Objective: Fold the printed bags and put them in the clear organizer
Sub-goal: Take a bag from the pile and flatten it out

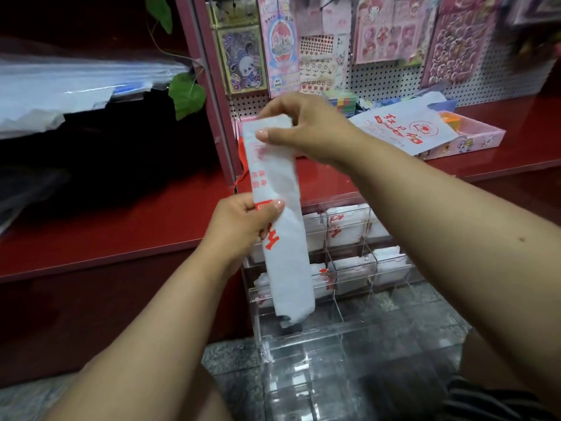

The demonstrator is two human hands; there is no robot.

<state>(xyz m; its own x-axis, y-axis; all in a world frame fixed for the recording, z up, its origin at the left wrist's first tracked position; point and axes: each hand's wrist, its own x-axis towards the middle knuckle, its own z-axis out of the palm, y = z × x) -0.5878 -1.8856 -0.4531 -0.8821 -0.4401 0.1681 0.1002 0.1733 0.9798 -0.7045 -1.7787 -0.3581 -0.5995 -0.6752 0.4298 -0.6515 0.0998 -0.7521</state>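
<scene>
Bag in play: a white plastic bag with red print [277, 226], folded into a long narrow strip, held upright in the air in front of the red shelf edge, its lower end hanging down over the organizer's front rows.
Right hand: up top, the right hand [306, 129] pinches the strip's upper end between thumb and curled fingers, just in front of the pegboard.
Left hand: lower down, the left hand [243, 226] grips the strip near its middle, thumb across the front, fingers wrapped behind.
Organizer: the clear acrylic organizer with a grid of compartments [349, 332] stands on the speckled grey floor [224, 357], right against the shelf unit and directly under the hands.
Already stowed: folded white bags with red print [344, 229] sit in the back two rows of compartments; the near compartments show only the floor through the plastic.
Waiting pile: a flat white printed bag with red characters and a round red logo [406, 129] lies unfolded on the glossy red shelf [121, 220], draped over the edge of a pink tray with cartoon figures [473, 139].
Backdrop: a white pegboard [382, 77] hung with pink sticker sheets [385, 28], and green leaves [186, 94] to the left.
Far left: a stack of clear plastic sheets [60, 83], blurred.
</scene>
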